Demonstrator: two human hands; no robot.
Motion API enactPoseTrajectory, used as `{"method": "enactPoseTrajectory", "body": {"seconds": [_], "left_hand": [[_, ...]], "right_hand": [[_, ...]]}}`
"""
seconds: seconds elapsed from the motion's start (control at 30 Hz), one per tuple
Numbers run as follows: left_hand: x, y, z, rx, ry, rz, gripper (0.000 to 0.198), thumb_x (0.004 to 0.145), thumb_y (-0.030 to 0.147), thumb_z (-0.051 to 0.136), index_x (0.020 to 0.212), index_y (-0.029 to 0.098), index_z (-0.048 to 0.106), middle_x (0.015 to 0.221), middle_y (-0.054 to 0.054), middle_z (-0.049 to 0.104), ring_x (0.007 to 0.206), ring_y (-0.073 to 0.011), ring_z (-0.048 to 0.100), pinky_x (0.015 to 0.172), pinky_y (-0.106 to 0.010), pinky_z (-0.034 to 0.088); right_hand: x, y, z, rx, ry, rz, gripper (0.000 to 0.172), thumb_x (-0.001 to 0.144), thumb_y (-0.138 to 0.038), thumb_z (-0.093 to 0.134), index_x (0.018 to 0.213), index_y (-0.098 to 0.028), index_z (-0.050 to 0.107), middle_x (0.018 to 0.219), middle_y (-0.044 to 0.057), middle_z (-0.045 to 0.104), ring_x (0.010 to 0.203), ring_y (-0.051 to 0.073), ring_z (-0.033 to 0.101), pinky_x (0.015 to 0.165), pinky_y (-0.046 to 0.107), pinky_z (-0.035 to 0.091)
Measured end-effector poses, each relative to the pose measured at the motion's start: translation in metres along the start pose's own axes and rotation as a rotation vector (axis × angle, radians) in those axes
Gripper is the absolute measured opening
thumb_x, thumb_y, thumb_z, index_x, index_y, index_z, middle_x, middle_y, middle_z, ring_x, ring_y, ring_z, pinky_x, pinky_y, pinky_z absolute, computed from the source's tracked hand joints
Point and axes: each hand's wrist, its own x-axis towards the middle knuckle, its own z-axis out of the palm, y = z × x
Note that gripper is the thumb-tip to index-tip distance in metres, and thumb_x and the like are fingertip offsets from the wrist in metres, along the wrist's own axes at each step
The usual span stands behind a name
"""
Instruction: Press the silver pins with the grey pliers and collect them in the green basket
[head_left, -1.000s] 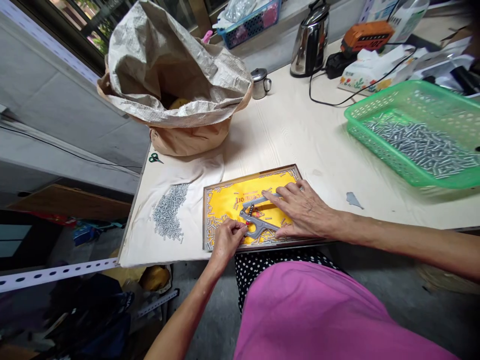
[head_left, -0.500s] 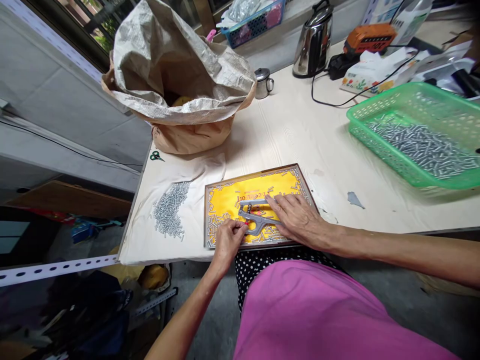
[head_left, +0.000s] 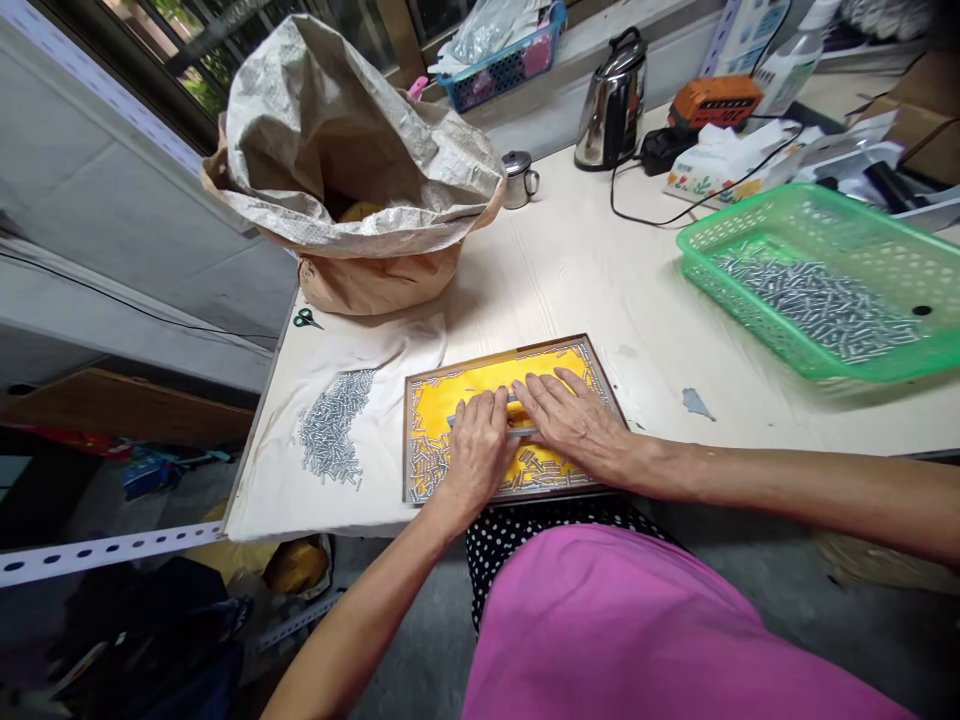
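A shallow framed tray (head_left: 517, 354) with a yellow bottom lies at the table's front edge, small silvery metal pins (head_left: 431, 455) strewn over it. Within it is a grey spring clamp (head_left: 521, 432), shaped like a guitar capo and mostly covered by my hands. My left hand (head_left: 480, 440) is closed over the clamp's left part, knuckles up. From the right, my right hand (head_left: 574, 420) presses its fingers on the other part. The two hands nearly touch, and the clamp's spring is hidden beneath them.
Left of the tray, a heap of pins (head_left: 334, 425) rests on white cloth, with small scissors (head_left: 306, 318) behind. A large open sack (head_left: 382, 270) stands at the back left. A green basket (head_left: 750, 315) holds more pins. Farther back are a metal cup (head_left: 517, 180) and kettle (head_left: 611, 110).
My left hand has moved from pinching at the clamp's lower left to closing over its left part. My right hand has shifted slightly left, and the clamp is now mostly covered.
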Motion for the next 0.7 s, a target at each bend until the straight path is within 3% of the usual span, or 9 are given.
{"method": "enactPoseTrajectory", "body": {"seconds": [0.07,0.17,0.3,0.37,0.43,0.5,0.6,0.7], "left_hand": [[0.004,0.000,-0.001,-0.009,-0.018,-0.008,0.053,0.085,0.020,0.066,0.133,0.009,0.047,0.124,-0.020,0.062,0.113,-0.0317,0.060,0.102,-0.050,0.047],[0.010,0.003,-0.003,-0.052,-0.100,-0.031,0.036,0.087,0.019,0.062,0.122,0.011,0.056,0.114,-0.017,0.067,0.106,-0.0287,0.064,0.096,-0.044,0.051],[0.015,0.008,-0.003,-0.102,-0.224,-0.054,0.022,0.091,0.022,0.058,0.111,0.013,0.061,0.103,-0.015,0.071,0.095,-0.0265,0.068,0.087,-0.041,0.054],[0.014,0.009,-0.002,-0.116,-0.216,-0.047,0.026,0.092,0.024,0.058,0.115,0.013,0.060,0.105,-0.015,0.071,0.095,-0.0265,0.068,0.086,-0.041,0.055],[0.012,0.009,0.000,-0.123,-0.148,-0.008,0.038,0.090,0.024,0.060,0.126,0.013,0.054,0.116,-0.017,0.068,0.106,-0.0282,0.066,0.092,-0.044,0.054],[0.010,0.009,-0.001,-0.113,-0.047,0.071,0.047,0.089,0.022,0.060,0.134,0.013,0.049,0.135,-0.019,0.059,0.126,-0.0310,0.055,0.104,-0.050,0.048],[0.007,0.011,-0.007,-0.066,0.030,0.238,0.035,0.094,0.017,0.049,0.129,0.017,0.055,0.151,-0.015,0.044,0.146,-0.0298,0.031,0.116,-0.055,0.035],[0.009,0.013,-0.016,-0.019,0.001,0.376,0.030,0.096,0.015,0.041,0.115,0.022,0.065,0.153,-0.007,0.043,0.150,-0.0274,0.023,0.118,-0.057,0.031]], "right_hand": [[0.001,0.003,0.003,-0.040,-0.004,-0.005,0.046,0.090,-0.007,0.037,0.134,-0.003,0.047,0.119,0.021,0.064,0.111,0.029,0.056,0.096,0.046,0.039],[0.001,0.012,0.004,-0.026,-0.067,-0.089,0.036,0.092,-0.004,0.032,0.116,-0.008,0.058,0.095,0.013,0.067,0.087,0.023,0.057,0.081,0.038,0.041],[-0.002,0.026,0.004,0.042,-0.149,-0.176,0.030,0.092,-0.002,0.032,0.092,-0.014,0.059,0.080,0.007,0.061,0.076,0.019,0.050,0.074,0.035,0.035],[-0.004,0.032,0.002,0.084,-0.156,-0.177,0.027,0.094,-0.005,0.033,0.094,-0.014,0.059,0.081,0.006,0.061,0.076,0.019,0.049,0.073,0.034,0.033],[-0.004,0.037,-0.003,0.150,-0.133,-0.162,0.023,0.098,-0.019,0.037,0.107,-0.013,0.058,0.087,0.008,0.063,0.080,0.020,0.049,0.074,0.034,0.033],[-0.002,0.043,-0.011,0.219,-0.087,-0.131,0.038,0.099,-0.041,0.042,0.121,-0.011,0.054,0.097,0.011,0.063,0.086,0.023,0.050,0.077,0.035,0.033],[0.000,0.057,-0.022,0.252,-0.026,-0.096,0.061,0.095,-0.061,0.040,0.127,-0.011,0.051,0.101,0.013,0.062,0.092,0.026,0.050,0.080,0.038,0.034],[-0.001,0.081,-0.021,0.249,0.003,-0.069,0.045,0.099,-0.050,0.036,0.117,-0.015,0.058,0.099,0.013,0.063,0.091,0.025,0.051,0.080,0.039,0.033]]}}
